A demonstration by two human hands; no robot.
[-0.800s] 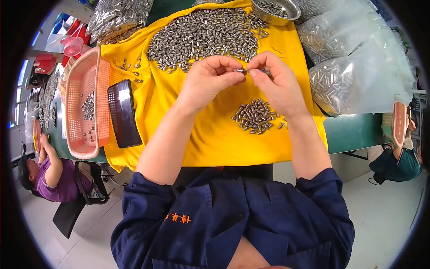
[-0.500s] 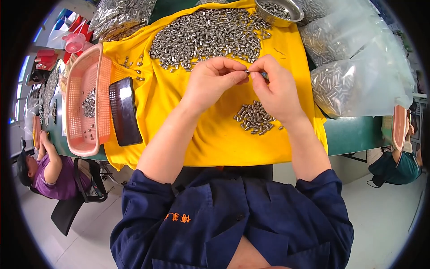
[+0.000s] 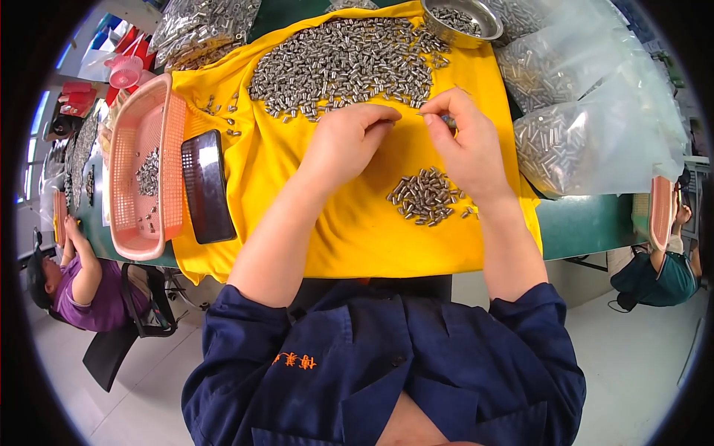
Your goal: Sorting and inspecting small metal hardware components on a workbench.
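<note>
Above the yellow cloth, my left hand is closed, thumb and fingers pressed together; anything in its pinch is hidden. Just right of it, my right hand pinches with thumb and forefinger, where a tiny dark tip shows, too small to name. Something greyish shows behind its curled fingers. A gap parts the two sets of fingertips. Below the right hand lies a small heap of short metal cylinders, a few loose at its right side. Beyond both hands spreads a large pile of similar cylinders.
Left stand a pink plastic basket holding some metal pieces and a black phone. A steel bowl of cylinders sits far right, near clear bags of metal parts. Co-workers sit at left and right.
My hands have moved apart; their fingertips met around a small metal piece before. The right hand has shifted slightly right, and the left fingers have curled further in.
</note>
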